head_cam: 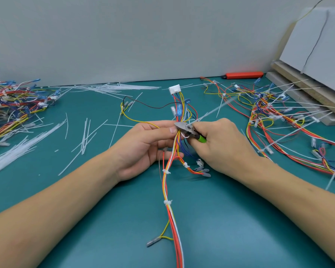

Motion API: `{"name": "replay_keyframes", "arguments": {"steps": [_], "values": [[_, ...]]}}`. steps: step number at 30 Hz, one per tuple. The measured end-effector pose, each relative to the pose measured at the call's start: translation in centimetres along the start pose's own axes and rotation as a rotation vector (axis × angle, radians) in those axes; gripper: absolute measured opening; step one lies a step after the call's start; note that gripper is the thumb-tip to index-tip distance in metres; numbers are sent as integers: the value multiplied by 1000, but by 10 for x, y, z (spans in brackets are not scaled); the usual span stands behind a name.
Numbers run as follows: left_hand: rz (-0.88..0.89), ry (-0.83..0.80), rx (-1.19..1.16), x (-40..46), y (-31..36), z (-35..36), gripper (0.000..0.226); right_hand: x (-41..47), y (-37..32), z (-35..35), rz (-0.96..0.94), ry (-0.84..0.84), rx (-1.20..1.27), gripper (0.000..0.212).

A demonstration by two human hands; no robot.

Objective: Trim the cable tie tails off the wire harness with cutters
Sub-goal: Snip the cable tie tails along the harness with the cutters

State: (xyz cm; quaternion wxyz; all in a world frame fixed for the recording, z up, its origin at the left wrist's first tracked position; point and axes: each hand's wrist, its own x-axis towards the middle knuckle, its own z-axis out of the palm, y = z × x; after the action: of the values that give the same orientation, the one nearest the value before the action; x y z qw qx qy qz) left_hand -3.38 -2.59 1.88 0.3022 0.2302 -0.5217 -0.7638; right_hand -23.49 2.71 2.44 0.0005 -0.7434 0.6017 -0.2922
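At the far left of the green counter (85, 200) a heap of harnesses (14, 107) sits pushed aside, probably kept apart from the one in hand. Beside it loose white tie tails (27, 144) lie scattered, likely left where each cut dropped them, out of the working spot.

In the middle, the left hand (143, 147) grips the wire harness (172, 182), fingers curled round the bundle and thumb pressed on top. That grip pinches the wires just beside the cutting point, which should steady the bundle and present the tie to the blades. The harness runs from its white connector (174, 89) near the wall, through both hands, and down the counter toward the person, with several ties (167, 202) already trimmed short along the lower stretch.

The right hand (219, 144) is wrapped round the green-handled cutters (190, 131), their nose touching the bundle by the left thumb. Whether the blades have closed cannot be told.

On the right lies another tangle of harnesses with long tails (290, 117), seemingly awaiting trimming. An orange knife (244, 75) rests by the wall.
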Motion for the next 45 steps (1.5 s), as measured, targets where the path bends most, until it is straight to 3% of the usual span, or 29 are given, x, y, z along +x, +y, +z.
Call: {"name": "replay_keyframes", "arguments": {"steps": [9, 18, 25, 31, 36, 42, 45], "values": [[0, 25, -28, -1, 1, 2, 28, 3, 0, -3, -144, 19, -20, 12], [-7, 44, -26, 0, 1, 1, 31, 4, 0, -4, -110, -3, 32, 16], [-4, 12, 16, -1, 0, 0, 29, 2, 1, 0, -6, -14, 36, 32], [5, 16, 2, -2, 1, 2, 28, 0, 2, -1, -55, -6, 76, 30], [2, 34, -17, -1, 1, 2, 29, 3, 2, -1, -99, 10, 25, 10], [-8, 30, -23, -1, 1, 1, 29, 3, 2, -2, -84, -17, 74, 11], [-1, 18, -14, 0, 0, 0, 28, 2, 3, -1, -55, -28, 80, 22]]}}
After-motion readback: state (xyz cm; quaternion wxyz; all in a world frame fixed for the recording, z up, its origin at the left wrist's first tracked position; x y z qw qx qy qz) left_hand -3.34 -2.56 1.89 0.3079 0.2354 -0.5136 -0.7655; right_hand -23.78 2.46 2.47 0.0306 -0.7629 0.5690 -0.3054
